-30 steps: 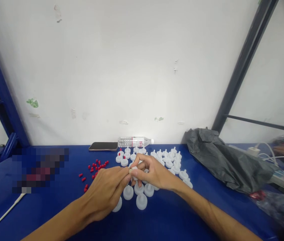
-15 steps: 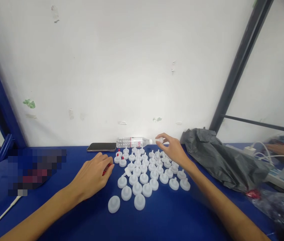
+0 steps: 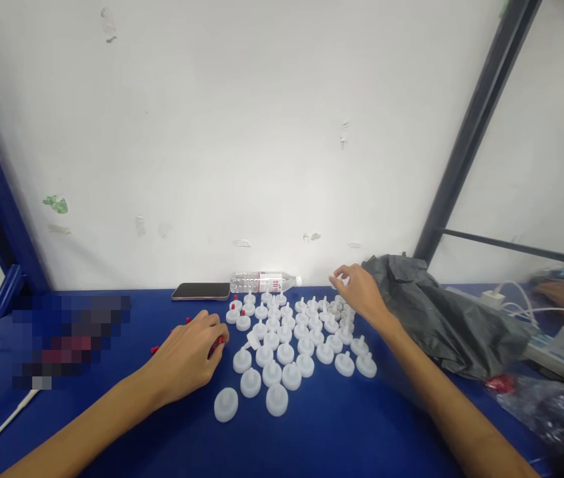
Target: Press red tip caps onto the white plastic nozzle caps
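Observation:
My left hand (image 3: 192, 348) is curled palm down on the blue table, its fingers closed over small red caps (image 3: 219, 342). More red caps (image 3: 155, 349) peek out behind it. To its right, several white nozzle lids (image 3: 286, 353) stand with their spouts up. A few lids at the back left, such as this red-tipped lid (image 3: 243, 322), wear red caps. Above the back right of the group hovers my right hand (image 3: 359, 291), thumb and fingers apart, nothing visible between them.
A clear plastic bottle (image 3: 267, 282) lies along the wall beside a phone (image 3: 201, 291). A dark grey plastic bag (image 3: 441, 318) occupies the right side, near a power strip (image 3: 555, 352). A white cable (image 3: 0, 428) runs at left. Metal posts rise on both sides.
My right hand has let go of a white lid it held near the bottle's neck and moved slightly right. My left hand has shifted a little, showing more red caps.

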Demonstrator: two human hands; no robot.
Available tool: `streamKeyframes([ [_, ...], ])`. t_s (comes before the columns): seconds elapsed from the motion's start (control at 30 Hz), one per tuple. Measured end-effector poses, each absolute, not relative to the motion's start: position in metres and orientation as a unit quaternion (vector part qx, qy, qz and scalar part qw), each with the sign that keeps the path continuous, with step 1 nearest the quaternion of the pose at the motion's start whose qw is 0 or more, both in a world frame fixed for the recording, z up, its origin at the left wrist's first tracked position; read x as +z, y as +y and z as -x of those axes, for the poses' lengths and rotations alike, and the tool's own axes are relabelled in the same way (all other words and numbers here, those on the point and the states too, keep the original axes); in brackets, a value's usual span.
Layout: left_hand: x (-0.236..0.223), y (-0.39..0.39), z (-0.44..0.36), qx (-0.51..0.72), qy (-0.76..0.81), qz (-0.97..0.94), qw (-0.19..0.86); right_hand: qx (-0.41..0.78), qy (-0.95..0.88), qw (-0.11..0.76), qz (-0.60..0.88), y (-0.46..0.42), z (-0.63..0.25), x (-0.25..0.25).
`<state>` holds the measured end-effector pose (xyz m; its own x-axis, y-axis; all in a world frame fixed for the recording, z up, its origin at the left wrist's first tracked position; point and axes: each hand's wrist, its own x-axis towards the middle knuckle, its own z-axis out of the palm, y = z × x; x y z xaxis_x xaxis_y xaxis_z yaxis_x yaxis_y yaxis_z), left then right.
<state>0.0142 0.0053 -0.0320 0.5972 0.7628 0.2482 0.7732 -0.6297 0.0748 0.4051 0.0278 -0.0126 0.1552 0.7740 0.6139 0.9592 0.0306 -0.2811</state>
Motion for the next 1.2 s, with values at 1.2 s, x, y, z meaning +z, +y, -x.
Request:
streamKeyframes([
  [1.2, -0.039, 0.018, -0.03, -0.189, -0.41, 0.891, 0.059, -0.141, -0.729, 0.205, 0.638, 0.03, -0.389, -0.022],
])
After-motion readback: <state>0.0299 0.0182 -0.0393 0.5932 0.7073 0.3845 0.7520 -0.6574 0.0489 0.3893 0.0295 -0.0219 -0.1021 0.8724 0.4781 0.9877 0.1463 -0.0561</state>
